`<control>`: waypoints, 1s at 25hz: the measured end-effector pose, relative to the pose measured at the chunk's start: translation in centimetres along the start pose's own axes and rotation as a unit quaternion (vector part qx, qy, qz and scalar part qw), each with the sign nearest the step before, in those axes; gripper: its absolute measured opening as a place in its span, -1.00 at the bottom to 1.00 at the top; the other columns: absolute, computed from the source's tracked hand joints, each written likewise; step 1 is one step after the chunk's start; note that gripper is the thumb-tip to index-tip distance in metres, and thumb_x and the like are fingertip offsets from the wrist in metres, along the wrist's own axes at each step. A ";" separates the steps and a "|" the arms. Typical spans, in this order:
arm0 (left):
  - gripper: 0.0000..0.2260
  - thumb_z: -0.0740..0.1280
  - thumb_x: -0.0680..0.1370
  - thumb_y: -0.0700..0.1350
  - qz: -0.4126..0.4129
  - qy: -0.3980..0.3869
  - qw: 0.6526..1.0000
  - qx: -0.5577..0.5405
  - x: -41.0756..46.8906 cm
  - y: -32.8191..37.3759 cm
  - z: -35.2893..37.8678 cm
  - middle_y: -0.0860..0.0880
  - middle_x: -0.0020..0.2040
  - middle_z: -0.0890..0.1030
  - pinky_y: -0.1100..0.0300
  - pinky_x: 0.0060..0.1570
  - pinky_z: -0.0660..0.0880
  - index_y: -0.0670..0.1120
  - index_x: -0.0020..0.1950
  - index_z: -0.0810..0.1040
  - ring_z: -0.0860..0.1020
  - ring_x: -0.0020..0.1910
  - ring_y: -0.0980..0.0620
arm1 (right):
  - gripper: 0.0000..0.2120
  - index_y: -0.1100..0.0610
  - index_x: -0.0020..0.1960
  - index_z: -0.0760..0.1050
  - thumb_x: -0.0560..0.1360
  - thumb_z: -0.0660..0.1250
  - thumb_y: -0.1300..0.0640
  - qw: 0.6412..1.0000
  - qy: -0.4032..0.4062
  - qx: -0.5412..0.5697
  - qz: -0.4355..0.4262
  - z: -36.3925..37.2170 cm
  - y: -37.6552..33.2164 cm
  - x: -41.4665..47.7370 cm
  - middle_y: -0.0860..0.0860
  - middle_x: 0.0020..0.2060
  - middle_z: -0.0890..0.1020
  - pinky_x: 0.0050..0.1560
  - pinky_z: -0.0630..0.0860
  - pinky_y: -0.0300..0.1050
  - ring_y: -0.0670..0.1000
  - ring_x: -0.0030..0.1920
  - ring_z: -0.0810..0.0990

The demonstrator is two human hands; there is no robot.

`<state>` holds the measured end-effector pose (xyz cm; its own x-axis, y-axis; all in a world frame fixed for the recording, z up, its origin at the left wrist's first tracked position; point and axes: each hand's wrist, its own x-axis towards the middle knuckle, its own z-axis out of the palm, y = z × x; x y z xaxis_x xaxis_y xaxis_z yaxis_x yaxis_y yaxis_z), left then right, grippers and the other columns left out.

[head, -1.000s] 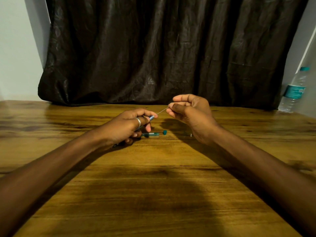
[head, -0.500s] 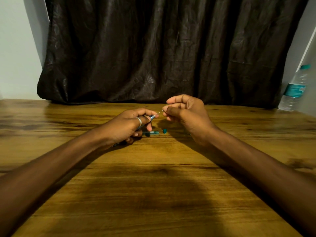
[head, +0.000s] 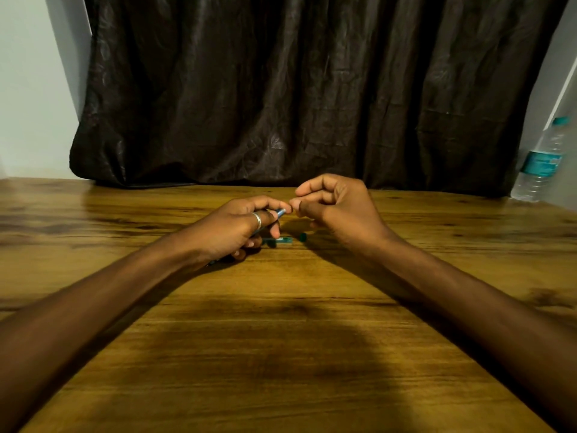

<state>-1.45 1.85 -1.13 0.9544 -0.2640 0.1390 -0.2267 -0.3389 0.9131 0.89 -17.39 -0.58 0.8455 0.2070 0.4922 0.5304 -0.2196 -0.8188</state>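
Two hands: both are held just above the wooden table (head: 281, 354), near its middle, with their fingertips almost meeting.
Left hand (head: 237, 226): it is curled round the pen (head: 280, 213), with thumb and forefinger gripping close to its front end; a silver ring (head: 257, 220) sits on one finger.
Pen: it is slanted, and its bluish tip pokes out of the left fingers toward the right hand; the barrel is mostly hidden in the fist.
Right hand (head: 337, 207): the fingers are curled, with thumb and forefinger pressed together right at the pen's tip; I cannot tell whether anything thin sits between them.
Green tube (head: 281, 241): it lies flat on the table, just below the left fingers.
Green cap (head: 303, 236): it sits on the table near the tube's right end, apart from it.
Behind: a dark curtain (head: 296, 89) hangs there, and a water bottle (head: 541, 164) stands at the far right.
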 end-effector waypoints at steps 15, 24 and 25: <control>-0.76 0.18 0.70 -0.17 0.016 0.017 1.000 0.014 0.3 0.0 -0.1 -0.01 -0.14 0.60 0.38 -0.61 0.22 0.06 0.25 0.58 0.35 -0.54 0.23 | -0.88 0.13 0.00 0.63 0.47 0.48 0.24 0.998 0.037 -0.042 0.001 -0.9 0.6 0.6 0.00 -0.27 0.73 -0.23 0.58 -0.20 -0.13 -0.22 0.68; -0.84 0.38 0.61 -0.02 0.071 0.097 0.974 0.192 -0.2 -1.0 -0.8 0.08 -0.01 0.69 0.29 -0.09 0.50 0.08 0.18 0.63 0.65 0.01 0.16 | -0.82 -0.06 0.08 0.68 0.52 0.40 0.11 0.914 -0.105 -0.385 -0.076 -1.2 1.5 0.1 -0.12 -0.06 0.72 0.01 0.60 -0.06 -0.14 -0.03 0.63; -0.85 0.40 0.60 -0.02 0.079 0.107 0.967 0.217 -0.2 -1.1 -0.8 0.09 -0.02 0.69 0.27 -0.10 0.50 0.07 0.16 0.65 0.65 -0.01 0.16 | -0.80 -0.06 0.10 0.68 0.51 0.40 0.11 0.907 -0.120 -0.396 -0.083 -1.2 1.6 0.1 -0.12 -0.05 0.73 0.03 0.59 -0.08 -0.14 -0.02 0.63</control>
<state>-1.26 3.02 -1.82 0.9088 -0.1665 0.3826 -0.3891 -0.6693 0.6330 1.92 -18.82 -1.50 0.7632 0.4800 0.4326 0.6067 -0.7627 -0.2240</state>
